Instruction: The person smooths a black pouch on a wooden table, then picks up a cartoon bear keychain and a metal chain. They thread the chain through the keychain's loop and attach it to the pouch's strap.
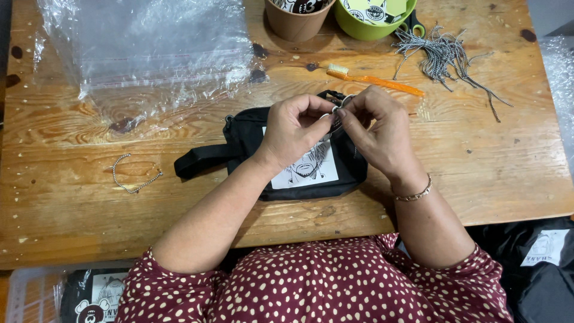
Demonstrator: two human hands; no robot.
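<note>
Black pouch lying on wooden table, soft and light, probably floppy. Left hand and right hand both pinched closed on small cord at zipper; best held there.

Even, bright light is falling from above; plastic bags are glaring, soft shadows are sitting under hands, edges slightly bending.
</note>
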